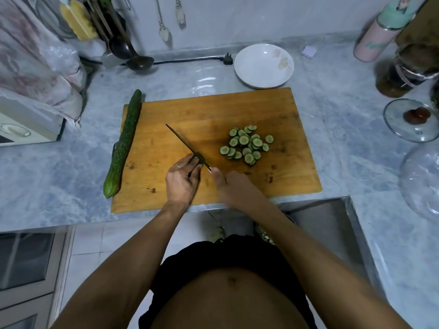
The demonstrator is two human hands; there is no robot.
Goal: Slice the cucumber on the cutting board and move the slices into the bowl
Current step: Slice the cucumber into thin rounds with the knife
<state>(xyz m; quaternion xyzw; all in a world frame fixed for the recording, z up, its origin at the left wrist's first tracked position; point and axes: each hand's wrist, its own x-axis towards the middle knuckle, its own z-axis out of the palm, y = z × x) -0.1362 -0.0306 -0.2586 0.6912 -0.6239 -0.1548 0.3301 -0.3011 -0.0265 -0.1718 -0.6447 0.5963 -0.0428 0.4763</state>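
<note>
Board (166,110) mid-bench | left hand (181,180) fingers pinch cucumber stub (195,159) | right hand (229,186) grips knife (183,143) | slices (247,144) piled right | bowl (263,65) behind board

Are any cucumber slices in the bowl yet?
No, the white bowl behind the board holds nothing, and the slices lie in a pile on the board.

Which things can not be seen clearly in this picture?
- Right hand, head view: motion blur hides how its fingers lie on the knife handle.
- Cucumber stub: mostly covered by the left hand fingers.
- Jar, right edge: cut off, contents unclear.
</note>
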